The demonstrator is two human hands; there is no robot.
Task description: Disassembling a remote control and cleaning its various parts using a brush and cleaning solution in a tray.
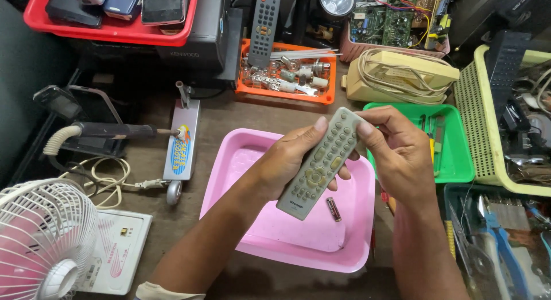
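Observation:
A grey remote control [322, 163] with many buttons is held face up over a pink plastic tray [265, 219]. My left hand [287, 162] cradles it from underneath, thumb along its left edge. My right hand [396, 156] pinches its top end between thumb and fingers. A small battery [333, 208] lies loose in the pink tray, just under the remote's lower end.
An orange tray [328, 95] of small metal parts with another remote [264, 28] sits behind. A green tray [459, 162], yellow basket [479, 133], cream telephone [402, 76], red tray [115, 30] of phones, soldering iron [109, 130], toy scooter [182, 145] and white fan [46, 237] surround the workspace.

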